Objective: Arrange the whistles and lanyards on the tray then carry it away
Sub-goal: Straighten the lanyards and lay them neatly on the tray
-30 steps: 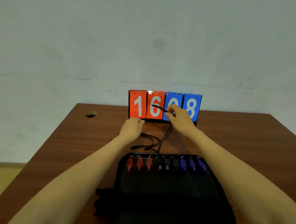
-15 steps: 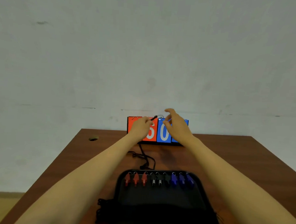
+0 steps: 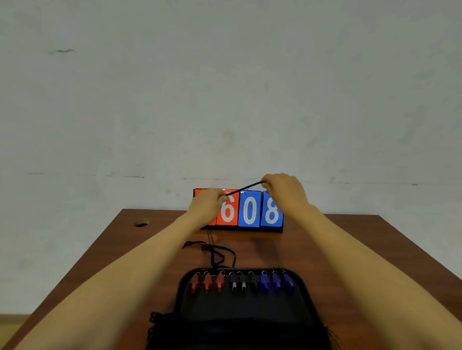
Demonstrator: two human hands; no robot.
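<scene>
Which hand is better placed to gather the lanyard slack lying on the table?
Probably the left hand: it pinches the thin black lanyard cord lower, and the slack hangs below it onto the brown wooden table. The right hand holds the cord's raised end.

At the centre of the frame, the left hand and the right hand pinch a black lanyard, stretching it taut between them in front of a flip scoreboard showing 6, 0, 8. More black cord lies loose on the brown table below. In the lower centre, a black tray holds a row of whistles along its far edge: red whistles on the left, black whistles in the middle, blue whistles on the right.
</scene>
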